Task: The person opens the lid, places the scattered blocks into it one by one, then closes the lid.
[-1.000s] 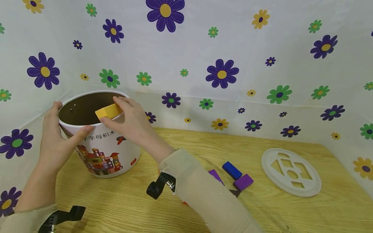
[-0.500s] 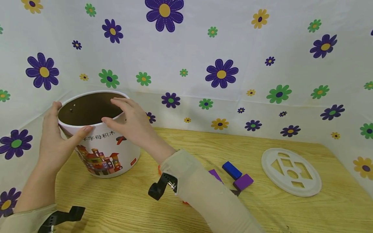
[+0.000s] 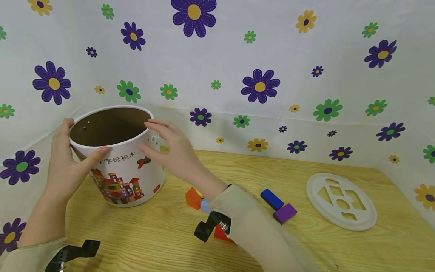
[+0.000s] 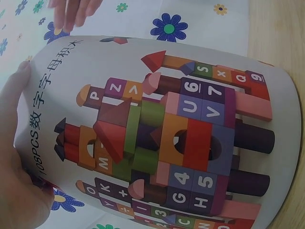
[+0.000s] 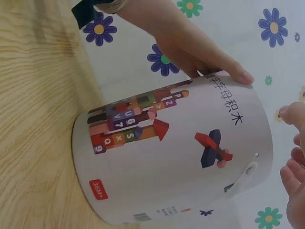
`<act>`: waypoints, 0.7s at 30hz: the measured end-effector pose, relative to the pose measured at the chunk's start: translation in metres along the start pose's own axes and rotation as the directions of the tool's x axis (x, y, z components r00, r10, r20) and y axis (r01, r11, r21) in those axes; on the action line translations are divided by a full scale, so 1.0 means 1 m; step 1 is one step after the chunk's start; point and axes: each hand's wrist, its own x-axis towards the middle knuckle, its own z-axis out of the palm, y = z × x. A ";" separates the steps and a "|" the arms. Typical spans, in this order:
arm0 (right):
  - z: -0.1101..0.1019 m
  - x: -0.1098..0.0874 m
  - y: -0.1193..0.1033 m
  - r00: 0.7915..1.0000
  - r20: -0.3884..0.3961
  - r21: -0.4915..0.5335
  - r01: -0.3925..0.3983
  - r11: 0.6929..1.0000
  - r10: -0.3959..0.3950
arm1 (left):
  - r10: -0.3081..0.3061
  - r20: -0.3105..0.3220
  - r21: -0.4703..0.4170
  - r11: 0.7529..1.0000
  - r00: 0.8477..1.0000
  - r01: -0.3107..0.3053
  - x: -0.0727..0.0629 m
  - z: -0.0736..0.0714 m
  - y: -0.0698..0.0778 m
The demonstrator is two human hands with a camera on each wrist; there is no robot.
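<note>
A tall white block bucket [image 3: 149, 181] with printed toy blocks on its side stands upright on the table, its dark inside facing up. Around its left side my left hand [image 3: 66, 162] holds it, thumb across the front just below the rim. The same hand [image 4: 21, 181] shows at the left edge of the left wrist view. My right hand [image 3: 176, 151] is at the bucket's right rim, fingers parted and holding nothing. In the right wrist view its fingers [image 5: 293, 124] appear beside the rim. The bottom of the bucket is hidden.
On the wooden table [image 3: 142, 241] lie an orange block [image 3: 194, 198], a light blue block [image 3: 205, 206] and a red block [image 3: 222, 233], partly behind the right forearm. Farther right are a blue block [image 3: 272, 199], a purple block [image 3: 285, 214] and a round white lid [image 3: 314, 196] with shaped holes.
The yellow block that my right hand held over the bucket was let go and is out of sight. The right hand then drew back to the right, past the rim. The left hand stayed put.
</note>
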 end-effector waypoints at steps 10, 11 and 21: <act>-0.014 -0.034 0.026 1.000 0.019 -0.003 0.022 1.000 -0.022 | -0.006 0.006 -0.009 1.000 1.000 0.006 0.000 -0.001 0.000; -0.015 -0.036 0.029 0.999 0.032 -0.011 0.013 1.000 -0.013 | -0.007 0.007 -0.008 1.000 1.000 0.007 0.000 -0.001 0.000; -0.023 -0.053 0.054 0.910 0.396 -0.050 -0.108 0.993 0.119 | -0.020 0.014 -0.002 1.000 1.000 0.020 -0.001 -0.002 0.002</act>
